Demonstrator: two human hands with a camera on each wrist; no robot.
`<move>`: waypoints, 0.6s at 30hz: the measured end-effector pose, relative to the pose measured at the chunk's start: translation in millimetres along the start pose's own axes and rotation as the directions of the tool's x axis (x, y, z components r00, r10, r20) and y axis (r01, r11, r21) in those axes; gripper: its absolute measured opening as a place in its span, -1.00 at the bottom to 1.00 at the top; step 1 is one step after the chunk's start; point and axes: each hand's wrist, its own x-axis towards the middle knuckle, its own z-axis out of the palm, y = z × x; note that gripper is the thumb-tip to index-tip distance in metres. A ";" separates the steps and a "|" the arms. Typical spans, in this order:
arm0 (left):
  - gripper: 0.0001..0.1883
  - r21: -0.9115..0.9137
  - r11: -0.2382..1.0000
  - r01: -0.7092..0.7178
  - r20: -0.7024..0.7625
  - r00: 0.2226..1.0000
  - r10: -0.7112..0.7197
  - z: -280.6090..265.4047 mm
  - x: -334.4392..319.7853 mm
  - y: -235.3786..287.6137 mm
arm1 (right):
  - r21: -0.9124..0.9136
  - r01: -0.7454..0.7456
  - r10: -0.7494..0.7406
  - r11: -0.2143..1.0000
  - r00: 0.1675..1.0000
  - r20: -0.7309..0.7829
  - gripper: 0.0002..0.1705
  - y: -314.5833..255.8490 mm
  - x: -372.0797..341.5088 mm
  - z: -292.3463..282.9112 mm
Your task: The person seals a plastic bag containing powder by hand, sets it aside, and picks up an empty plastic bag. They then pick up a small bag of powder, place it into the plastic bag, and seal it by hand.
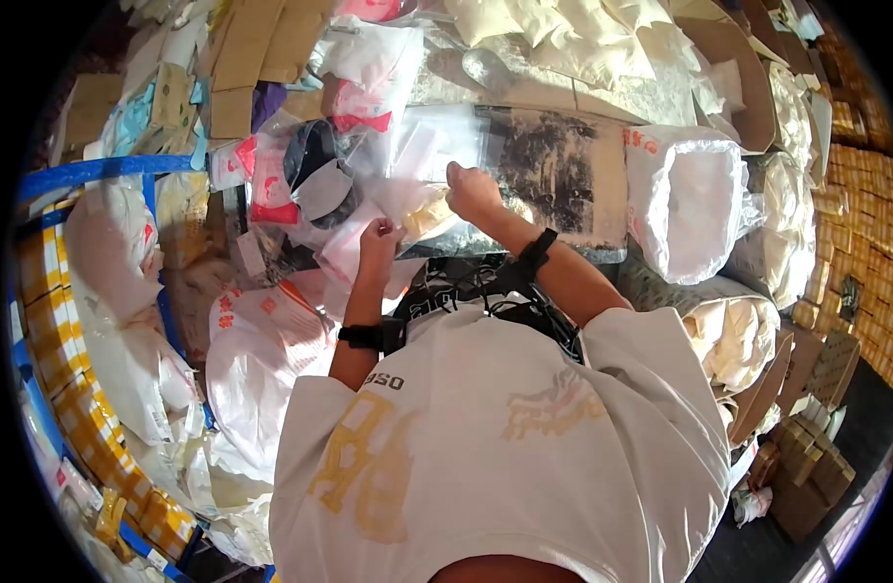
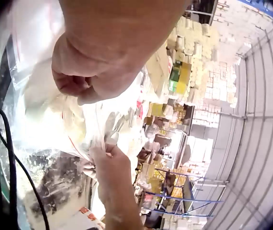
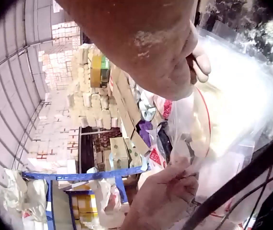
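Note:
A clear zip bag [image 1: 429, 218] with pale yellowish contents lies between my two hands over the work surface. A red line [image 3: 208, 117] runs along its upper edge in the right wrist view. My left hand [image 1: 377, 249] pinches the edge at one side, fingers curled. On the opposite side my right hand [image 1: 475, 194] grips the bag's edge between thumb and fingers. Seen from the left wrist, the right hand [image 2: 112, 167] holds the edge while the near left hand [image 2: 95, 67] covers part of the bag. Glare washes out much of its contents.
Right of the dark, powder-dusted board [image 1: 553, 175] stands an open white sack [image 1: 704, 209]. A metal scoop [image 1: 487, 70] lies on the powdery surface beyond, near several filled pale bags [image 1: 583, 39]. Red-and-white packages [image 1: 272, 185] crowd the left, beside a blue rail [image 1: 116, 167].

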 end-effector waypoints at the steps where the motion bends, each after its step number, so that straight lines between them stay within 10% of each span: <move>1: -0.82 -0.004 1.000 0.020 0.038 0.999 -0.020 -3.8 0.2 -0.9 | 0.041 -0.008 0.010 0.999 0.999 -0.044 -0.74 -1.8 -3.6 -1.8; 4: -0.89 0.179 0.983 -0.044 -0.079 0.995 0.059 -11.5 24.2 -27.0 | 0.208 0.079 -0.062 0.975 0.994 -0.084 -0.85 5.0 -4.9 -1.2; 7: -0.92 0.735 0.642 -0.217 -0.211 0.827 0.521 8.0 9.3 -7.5 | 0.344 0.170 -0.157 0.923 0.985 -0.065 -0.94 13.9 -0.5 2.3; 10: -0.89 0.768 0.570 -0.293 -0.091 0.830 0.550 5.7 19.1 -5.9 | 0.423 0.122 -0.110 0.898 0.993 -0.051 -0.93 14.2 -0.8 4.0; 16: -0.75 0.247 0.950 -0.189 0.302 0.947 0.110 10.4 6.0 19.3 | 0.677 -0.121 0.025 0.726 0.988 0.150 -0.81 19.7 -1.3 4.5; 18: -0.78 0.414 0.801 -0.432 0.340 0.890 0.305 8.9 8.3 12.8 | 0.744 -0.136 0.014 0.654 0.986 0.169 -0.79 21.0 -1.4 6.6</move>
